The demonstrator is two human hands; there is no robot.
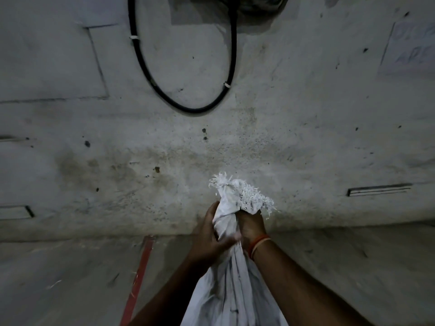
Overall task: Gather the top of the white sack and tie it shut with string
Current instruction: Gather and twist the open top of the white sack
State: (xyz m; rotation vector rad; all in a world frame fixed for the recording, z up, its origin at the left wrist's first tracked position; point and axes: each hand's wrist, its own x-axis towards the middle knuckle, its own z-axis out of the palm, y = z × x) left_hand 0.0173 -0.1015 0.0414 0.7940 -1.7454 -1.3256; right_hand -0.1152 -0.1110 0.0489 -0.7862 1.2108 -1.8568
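While no string shows anywhere, white sack (231, 285) neck bunched at lower centre, left hand (209, 234) and right hand (250, 225) clenched around it, presumably to keep frayed mouth (237, 191) closed.

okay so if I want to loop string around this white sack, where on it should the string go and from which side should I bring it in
Probably the narrow neck of the white sack, just above where the left hand and right hand squeeze it and below the frayed top edge. The cloth is bunched thinnest there, and the flared fringe should stop the loop slipping off. Come from the far, wall side; both wrists block the near side.
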